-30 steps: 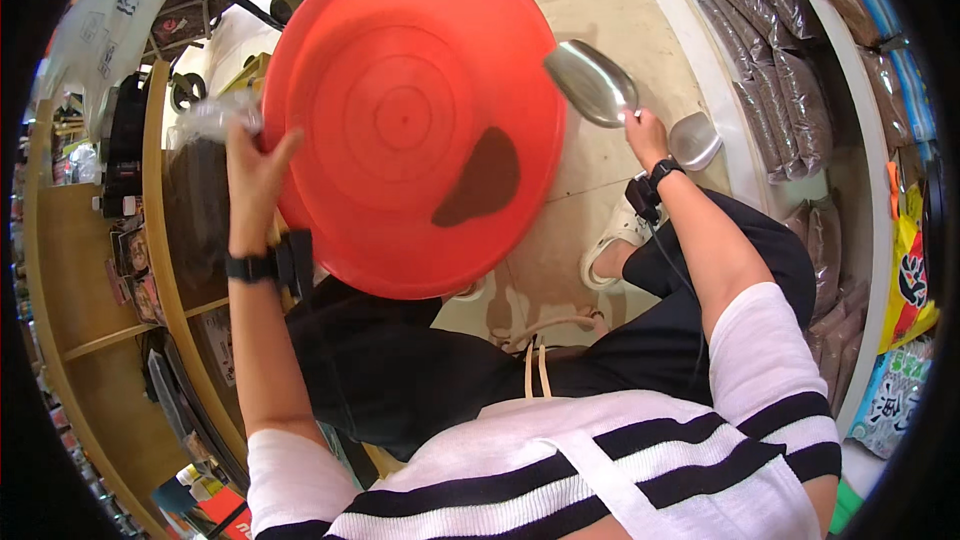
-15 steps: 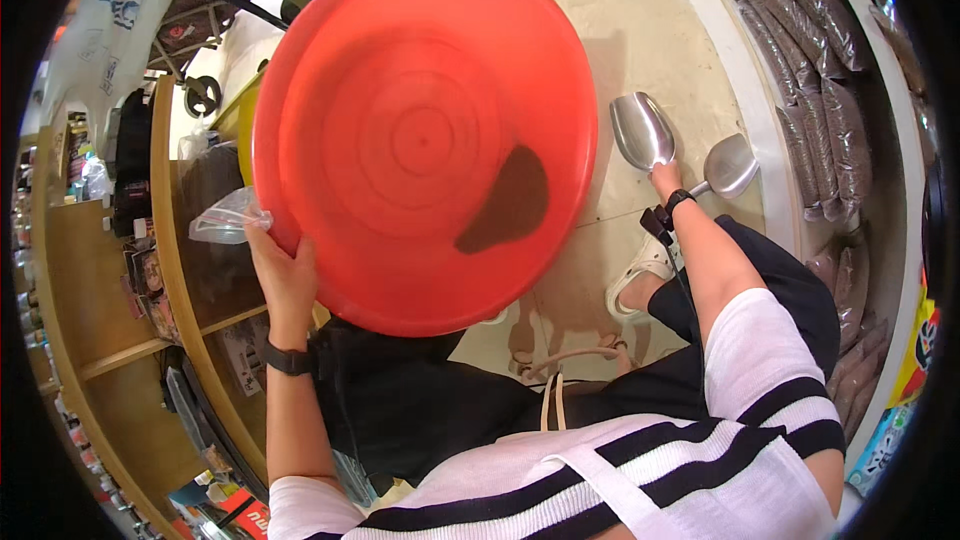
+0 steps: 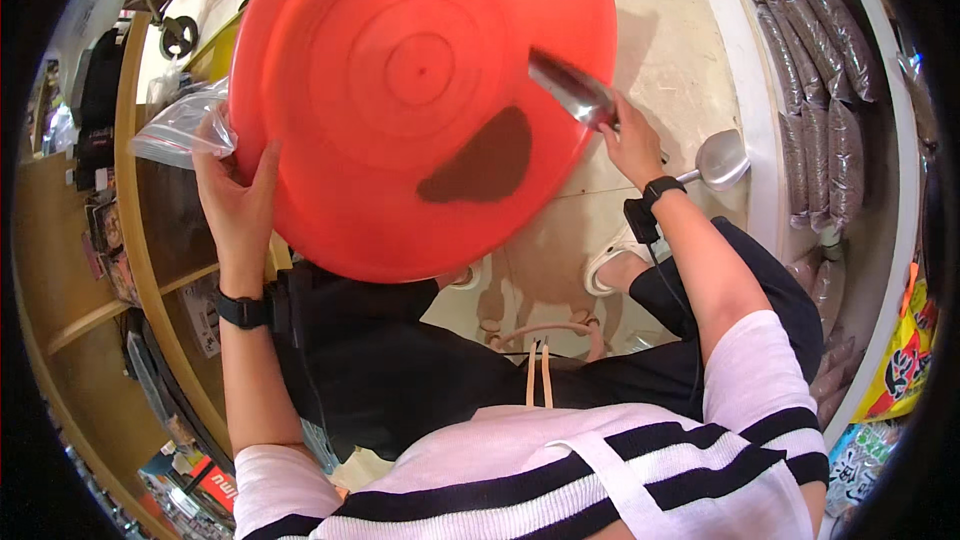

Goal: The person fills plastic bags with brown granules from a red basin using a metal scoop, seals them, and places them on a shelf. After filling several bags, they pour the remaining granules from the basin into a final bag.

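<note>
A large red plastic basin (image 3: 340, 210) is tilted in front of me. Loose dark brown granules (image 3: 485, 160) lie in a patch in its lower right part. My left hand (image 3: 235, 180) grips the basin's left rim, thumb over the inner wall, and a clear plastic bag (image 3: 185, 125) is caught at its fingers. The fingertips behind the rim are hidden. In my right hand (image 3: 635, 145) is a shiny metal scoop (image 3: 570, 88), held by its handle over the right side of the basin, up and right of the granules.
A second metal scoop (image 3: 722, 160) rests on the floor by the right shelf's edge. Filled clear bags of brown granules (image 3: 825, 50) are stacked on that shelf. A wooden shelf unit (image 3: 130, 230) stands close on the left. A wheeled frame (image 3: 180, 37) is at the upper left.
My right hand has brought the metal scoop leftward and up, from beside the basin to over it. The basin has tilted, and the granules have slid left. My left hand has shifted left and up.
</note>
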